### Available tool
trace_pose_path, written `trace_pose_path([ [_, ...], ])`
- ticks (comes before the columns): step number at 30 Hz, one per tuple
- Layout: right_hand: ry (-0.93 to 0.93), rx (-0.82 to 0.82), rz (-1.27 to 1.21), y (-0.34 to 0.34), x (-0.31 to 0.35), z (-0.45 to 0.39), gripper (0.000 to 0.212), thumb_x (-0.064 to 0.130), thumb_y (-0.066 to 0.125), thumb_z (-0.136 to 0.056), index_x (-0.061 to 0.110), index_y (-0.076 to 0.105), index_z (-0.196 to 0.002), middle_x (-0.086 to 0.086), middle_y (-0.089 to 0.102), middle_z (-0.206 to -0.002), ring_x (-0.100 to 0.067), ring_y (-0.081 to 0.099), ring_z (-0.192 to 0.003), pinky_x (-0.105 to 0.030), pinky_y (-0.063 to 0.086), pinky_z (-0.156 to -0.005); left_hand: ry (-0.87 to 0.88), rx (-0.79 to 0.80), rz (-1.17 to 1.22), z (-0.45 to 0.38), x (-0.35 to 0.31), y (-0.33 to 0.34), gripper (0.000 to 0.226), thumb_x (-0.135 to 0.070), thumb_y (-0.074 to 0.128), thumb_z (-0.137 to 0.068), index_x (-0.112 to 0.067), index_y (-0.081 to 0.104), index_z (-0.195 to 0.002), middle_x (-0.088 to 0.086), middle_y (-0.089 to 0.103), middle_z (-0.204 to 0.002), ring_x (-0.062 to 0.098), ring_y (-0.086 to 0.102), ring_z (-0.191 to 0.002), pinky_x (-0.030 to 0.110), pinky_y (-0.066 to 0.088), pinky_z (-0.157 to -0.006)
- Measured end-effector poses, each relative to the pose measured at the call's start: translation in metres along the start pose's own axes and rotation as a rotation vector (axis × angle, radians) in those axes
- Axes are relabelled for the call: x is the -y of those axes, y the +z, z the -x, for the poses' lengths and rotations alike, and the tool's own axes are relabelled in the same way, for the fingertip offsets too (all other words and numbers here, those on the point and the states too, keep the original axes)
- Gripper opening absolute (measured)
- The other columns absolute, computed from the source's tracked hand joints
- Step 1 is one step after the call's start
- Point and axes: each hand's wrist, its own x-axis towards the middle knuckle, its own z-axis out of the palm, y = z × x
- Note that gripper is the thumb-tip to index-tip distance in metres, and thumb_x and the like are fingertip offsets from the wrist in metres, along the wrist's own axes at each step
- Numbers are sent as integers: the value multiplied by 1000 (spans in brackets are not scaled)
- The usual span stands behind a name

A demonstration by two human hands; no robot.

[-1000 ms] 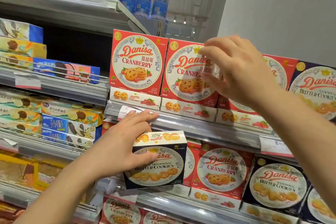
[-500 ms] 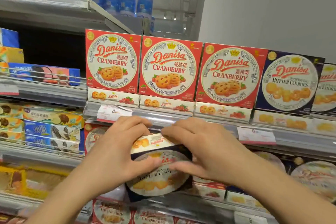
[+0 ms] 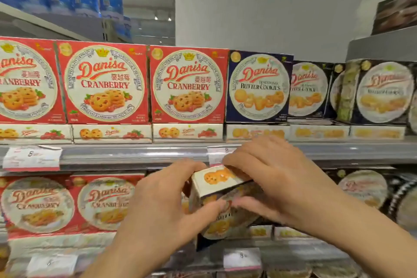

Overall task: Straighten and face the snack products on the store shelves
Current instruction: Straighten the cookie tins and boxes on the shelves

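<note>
Head view showed both hands clamped on one butter cookie box (image 3: 216, 201): left hand (image 3: 162, 205) gripping its left side, right hand (image 3: 270, 183) curled over its top. It sat tilted before the lower shelf's (image 3: 135, 262) row, not yet faced. Upper cranberry boxes (image 3: 106, 83) already stood squared. Room looked tight under the upper shelf rail (image 3: 135, 156), judging by the knuckles.

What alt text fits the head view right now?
Both hands, left hand and right hand, grip a tilted dark-blue cardboard butter cookie box before the lower shelf. Above, red cardboard cranberry cookie boxes stand facing forward.
</note>
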Motion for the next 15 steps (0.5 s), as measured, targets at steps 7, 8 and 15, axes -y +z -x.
trace_pose_path([
  [7, 130, -39, 63, -56, -68, 66, 59, 52, 79, -76, 21, 62, -123, 4, 69, -115, -22, 68, -99, -42, 59, -73, -16, 20, 57, -31, -13, 71, 48, -77, 60, -74, -63, 48, -119, -43, 53, -117, -3, 62, -101, 15, 47, -84],
  [8, 166, -57, 58, -68, -81, 75, 58, 51, 78, -76, 19, 64, -123, 5, 69, -116, -21, 68, -101, -45, 60, -74, -4, 5, -5, -33, -10, 82, 50, -72, 60, -76, -64, 45, -123, -46, 48, -123, -3, 60, -107, 17, 46, -89],
  [15, 313, -148, 87, -133, -162, 90, 60, 41, 77, -77, 17, 61, -130, -4, 69, -116, -28, 67, -100, -56, 56, -85, 144, -200, -412, -24, -23, 125, 55, -42, 53, -90, -12, 65, -134, 4, 62, -137, 29, 54, -127, 47, 32, -112],
])
